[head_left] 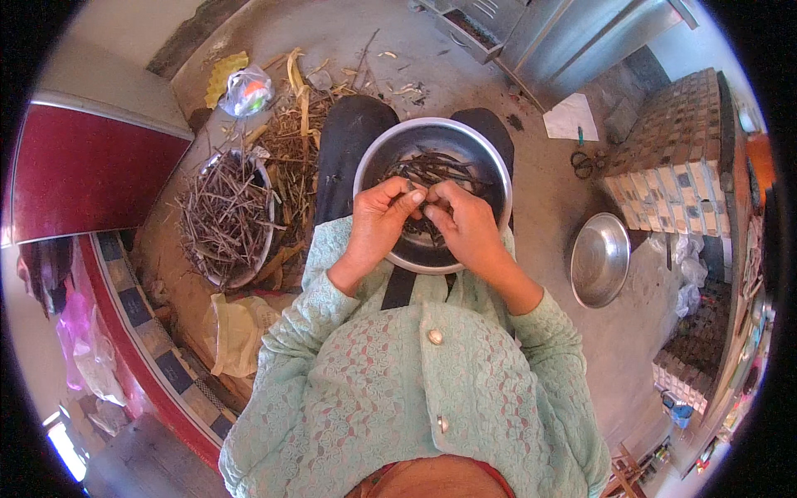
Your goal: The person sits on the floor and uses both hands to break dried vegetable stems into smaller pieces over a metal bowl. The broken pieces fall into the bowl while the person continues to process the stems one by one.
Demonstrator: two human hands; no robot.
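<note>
A wide metal bowl (397, 148) rests on my lap, across my dark-trousered thighs. Long, thin dark strips (433, 168), dried-looking and perhaps pods or stalks, lie heaped inside it. Over the bowl, my left hand (380, 222) pinches with thumb and forefinger. My right hand (466, 226) meets it there, its thumb and fingers closed too. Between the two fingertips sits a small piece of a dark strip, mostly covered by the fingers. Both wrists come over the bowl's near rim.
Left of my legs, a basin heaped with broken twigs (226, 217) stands beside scattered dry stalks (296, 158). A plastic bag (246, 91) lies beyond. On the floor at right is a shiny metal basin (599, 261), near a tiled brick structure (668, 158). Scissors (583, 162) lie near white paper (570, 116).
</note>
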